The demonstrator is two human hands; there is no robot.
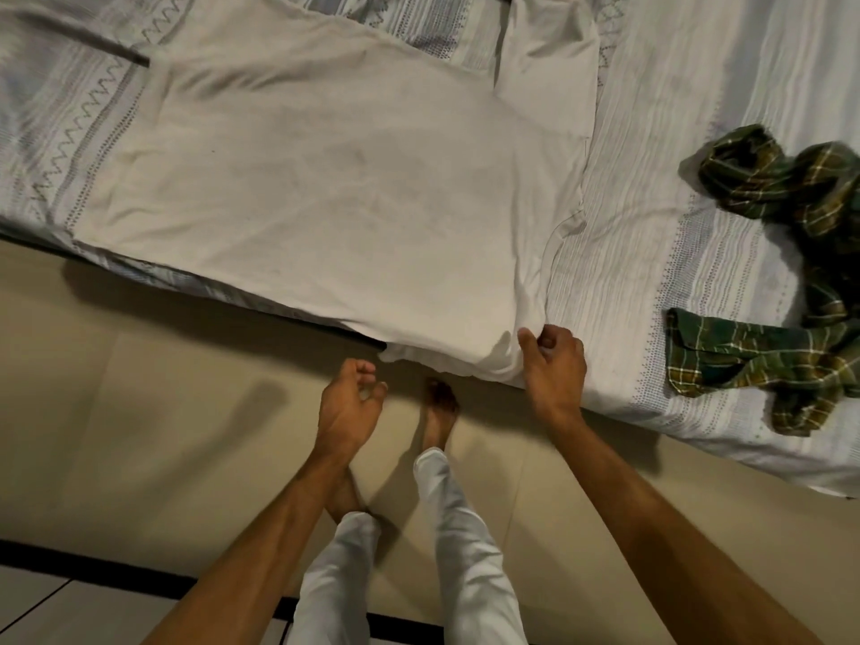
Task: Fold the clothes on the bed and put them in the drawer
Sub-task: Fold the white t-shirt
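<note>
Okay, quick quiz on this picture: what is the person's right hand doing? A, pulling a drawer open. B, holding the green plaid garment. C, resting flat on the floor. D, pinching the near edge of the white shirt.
D: the right hand pinches the near edge of the white shirt at the bed's edge, while the green plaid garment lies untouched farther right.

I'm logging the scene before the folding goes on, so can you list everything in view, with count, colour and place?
white shirt: one, off-white, spread flat on the bed, near edge hanging over.
plaid garment: one, green and yellow, crumpled at right.
bed sheet: one, white with grey-blue patterned bands, covering the bed.
floor: beige tiles, below the bed.
trousers: one pair, white, on the person's legs.
right hand: one, fingers gripping the shirt's near corner.
left hand: one, loosely curled, holding nothing, over the floor.
</note>
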